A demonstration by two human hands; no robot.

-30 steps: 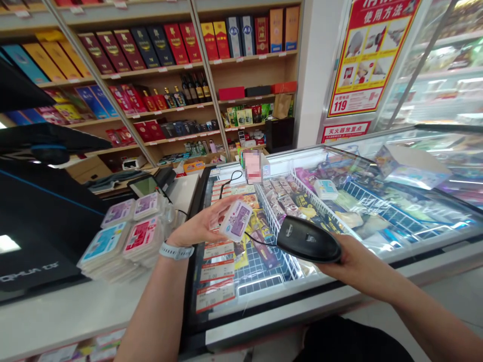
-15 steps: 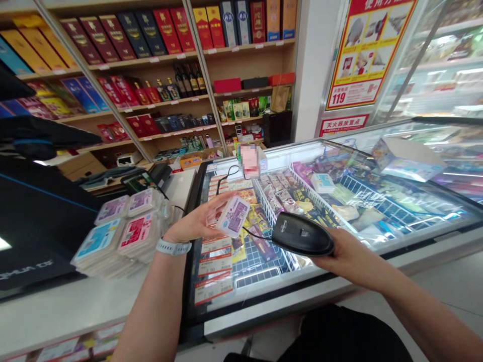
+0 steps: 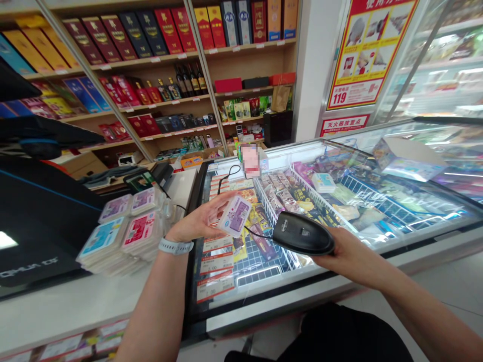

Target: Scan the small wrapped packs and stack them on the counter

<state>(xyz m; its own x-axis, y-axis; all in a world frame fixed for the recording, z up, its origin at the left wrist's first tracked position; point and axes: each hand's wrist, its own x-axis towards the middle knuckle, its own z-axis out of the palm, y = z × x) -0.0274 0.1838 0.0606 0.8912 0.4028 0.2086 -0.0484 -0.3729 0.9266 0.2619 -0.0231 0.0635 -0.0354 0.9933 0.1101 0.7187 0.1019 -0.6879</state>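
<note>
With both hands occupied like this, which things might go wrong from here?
The left hand holds the purple-labelled box above the glass top, so a slip might drop it there. The cord of the scanner in the right hand seems to pass behind this box and may snag. The stacked boxes close by might topple if bumped.

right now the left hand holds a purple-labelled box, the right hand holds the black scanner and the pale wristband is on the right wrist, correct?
Not quite: the head view shows the pale wristband on the left wrist, not the right. The left hand does hold the purple-labelled box, and the right hand the black scanner.
</note>
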